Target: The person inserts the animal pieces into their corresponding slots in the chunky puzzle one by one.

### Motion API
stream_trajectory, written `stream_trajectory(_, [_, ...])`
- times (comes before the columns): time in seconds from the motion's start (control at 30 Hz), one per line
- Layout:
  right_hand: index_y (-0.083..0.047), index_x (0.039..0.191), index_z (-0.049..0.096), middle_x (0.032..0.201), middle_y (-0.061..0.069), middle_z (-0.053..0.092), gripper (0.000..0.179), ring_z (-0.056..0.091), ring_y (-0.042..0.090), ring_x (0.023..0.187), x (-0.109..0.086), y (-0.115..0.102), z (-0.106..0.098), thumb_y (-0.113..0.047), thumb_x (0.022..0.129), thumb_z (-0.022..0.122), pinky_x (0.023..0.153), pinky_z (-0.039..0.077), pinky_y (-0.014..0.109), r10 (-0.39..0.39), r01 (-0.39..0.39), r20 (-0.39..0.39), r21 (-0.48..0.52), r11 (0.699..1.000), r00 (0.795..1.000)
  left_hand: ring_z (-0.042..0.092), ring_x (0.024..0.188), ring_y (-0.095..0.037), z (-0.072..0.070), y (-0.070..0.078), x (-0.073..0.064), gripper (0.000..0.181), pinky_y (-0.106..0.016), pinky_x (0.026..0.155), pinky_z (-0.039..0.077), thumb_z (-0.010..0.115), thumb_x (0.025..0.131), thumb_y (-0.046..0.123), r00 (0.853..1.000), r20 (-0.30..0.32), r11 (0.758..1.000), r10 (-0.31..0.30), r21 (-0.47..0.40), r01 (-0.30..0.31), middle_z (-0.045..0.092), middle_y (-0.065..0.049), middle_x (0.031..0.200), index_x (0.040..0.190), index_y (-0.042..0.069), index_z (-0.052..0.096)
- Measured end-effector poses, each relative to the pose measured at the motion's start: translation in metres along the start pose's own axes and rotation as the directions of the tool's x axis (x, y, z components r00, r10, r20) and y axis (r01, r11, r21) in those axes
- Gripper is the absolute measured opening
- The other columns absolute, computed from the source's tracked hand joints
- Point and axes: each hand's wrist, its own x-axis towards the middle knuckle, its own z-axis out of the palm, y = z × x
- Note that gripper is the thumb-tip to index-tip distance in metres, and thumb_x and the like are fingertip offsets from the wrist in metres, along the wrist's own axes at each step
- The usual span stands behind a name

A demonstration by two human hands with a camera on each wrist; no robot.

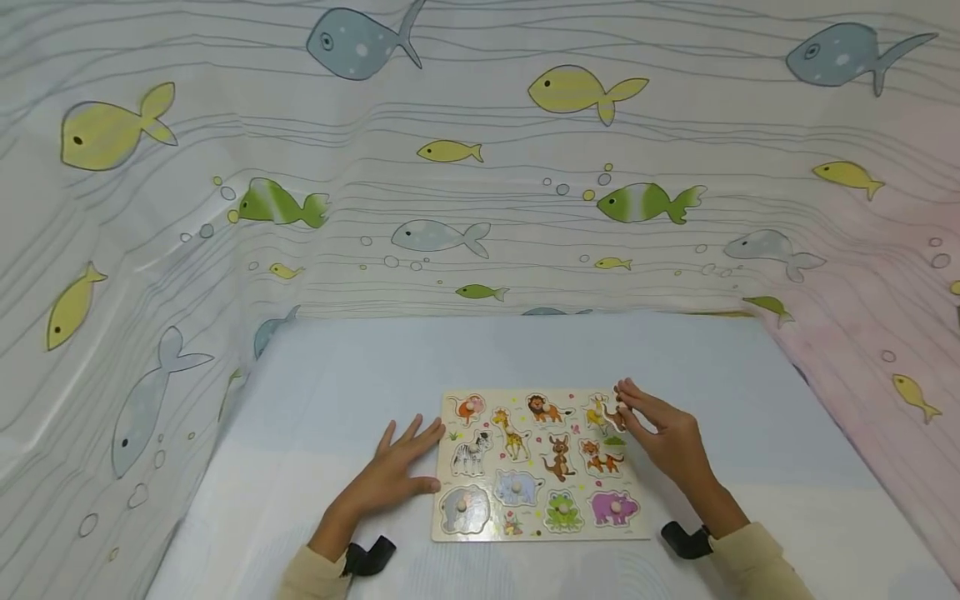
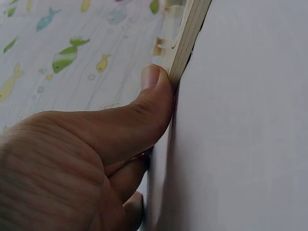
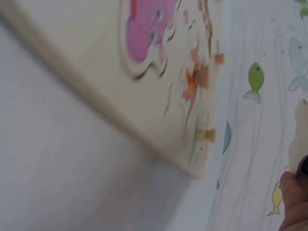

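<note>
A wooden peg puzzle board point(image 1: 525, 533) with animal pictures lies flat on the table. My left hand point(image 1: 393, 471) is at its left side, fingers spread; in the left wrist view the thumb point(image 2: 154, 91) presses against the board's edge point(image 2: 190, 41). Above the board's upper right corner, my right hand point(image 1: 671, 442) pinches a brown animal puzzle piece point(image 1: 615, 416), beside the yellow animal point(image 1: 597, 416). Seen from the right wrist, the piece point(image 3: 298, 132) shows its pale wooden side at the right edge, with fingertips point(image 3: 288, 187) on it. Its exact animal is hard to make out.
Wooden pegs stand up from pieces on the board, such as the grey elephant point(image 1: 453, 512), the frog point(image 1: 562, 521) and the purple hippo point(image 1: 615, 512). The white table point(image 1: 360, 358) meets a fish-patterned curtain point(image 1: 360, 275) at the back and sides.
</note>
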Motion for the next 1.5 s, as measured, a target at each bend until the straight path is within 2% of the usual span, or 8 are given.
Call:
stream_trajectory(0.27, [0.004,0.118,0.071,0.125,0.020,0.069,0.040,0.060,0.020,0.129,0.009,-0.019,0.011,0.012,0.079,0.074,0.104,0.043,0.011,-0.053,0.044,0.087,0.105,0.993,0.995,0.016,0.154,-0.037,0.000,0.001,0.001,0.090,-0.062,0.122,-0.010,0.076,0.080,0.040,1.000,-0.007,1.000,0.002,0.009,-0.002,0.031,-0.006,0.162,0.154,0.010,0.037])
stream_trajectory(0.57, [-0.003,0.122,0.070,0.129,0.019,0.067,0.039,0.056,0.020,0.134,0.003,-0.033,0.024,0.007,0.085,0.072,0.107,0.041,0.009,-0.055,0.023,0.180,0.178,0.984,0.982,0.017,0.154,-0.039,0.002,0.001,0.003,0.091,-0.063,0.122,-0.010,0.076,0.079,0.043,1.000,-0.005,1.000,0.010,0.012,-0.010,0.032,-0.009,0.161,0.154,0.008,0.037])
stream_trajectory(0.77, [-0.003,0.121,0.071,0.128,0.018,0.069,0.039,0.057,0.022,0.132,-0.005,-0.033,0.030,0.008,0.083,0.073,0.106,0.042,0.010,-0.057,0.025,0.181,0.176,0.984,0.982,0.016,0.154,-0.038,0.001,0.000,0.005,0.091,-0.064,0.122,-0.009,0.075,0.079,0.044,1.000,-0.003,1.000,0.018,0.020,-0.017,0.032,-0.008,0.161,0.154,0.009,0.037])
stream_trajectory(0.97, [0.003,0.117,0.071,0.127,0.019,0.069,0.033,0.057,0.018,0.132,-0.009,-0.034,0.034,0.006,0.084,0.073,0.106,0.041,0.010,-0.044,0.001,0.208,0.202,0.979,0.977,0.013,0.155,-0.035,0.000,0.002,0.004,0.093,-0.061,0.123,-0.011,0.077,0.078,0.041,1.000,0.014,1.000,-0.018,0.020,0.018,0.029,-0.005,0.163,0.155,0.011,0.034])
stream_trajectory(1.17, [0.005,0.115,0.072,0.123,0.021,0.070,0.035,0.059,0.016,0.130,-0.015,-0.029,0.043,0.011,0.081,0.073,0.105,0.043,0.010,-0.094,0.047,0.197,0.232,0.972,0.976,0.013,0.156,-0.033,0.000,0.002,0.004,0.092,-0.059,0.124,-0.012,0.079,0.079,0.038,0.999,0.026,0.999,-0.041,0.005,0.041,0.028,-0.004,0.163,0.155,0.012,0.034])
stream_trajectory(1.37, [0.004,0.115,0.072,0.123,0.021,0.070,0.031,0.060,0.019,0.129,-0.018,-0.028,0.050,0.007,0.085,0.072,0.103,0.043,0.009,-0.087,0.030,0.213,0.256,0.966,0.973,0.012,0.156,-0.032,-0.001,0.004,0.004,0.091,-0.058,0.124,-0.012,0.079,0.079,0.035,0.999,0.027,0.999,-0.046,0.009,0.046,0.028,-0.003,0.163,0.155,0.012,0.035])
stream_trajectory(1.5, [0.002,0.116,0.072,0.124,0.018,0.070,0.030,0.061,0.021,0.128,-0.020,-0.028,0.052,0.005,0.086,0.071,0.104,0.043,0.008,-0.077,0.019,0.238,0.238,0.971,0.968,0.014,0.155,-0.034,-0.001,0.004,0.003,0.091,-0.059,0.123,-0.011,0.080,0.079,0.035,0.999,0.018,0.999,-0.036,0.004,0.036,0.029,-0.005,0.162,0.155,0.011,0.035])
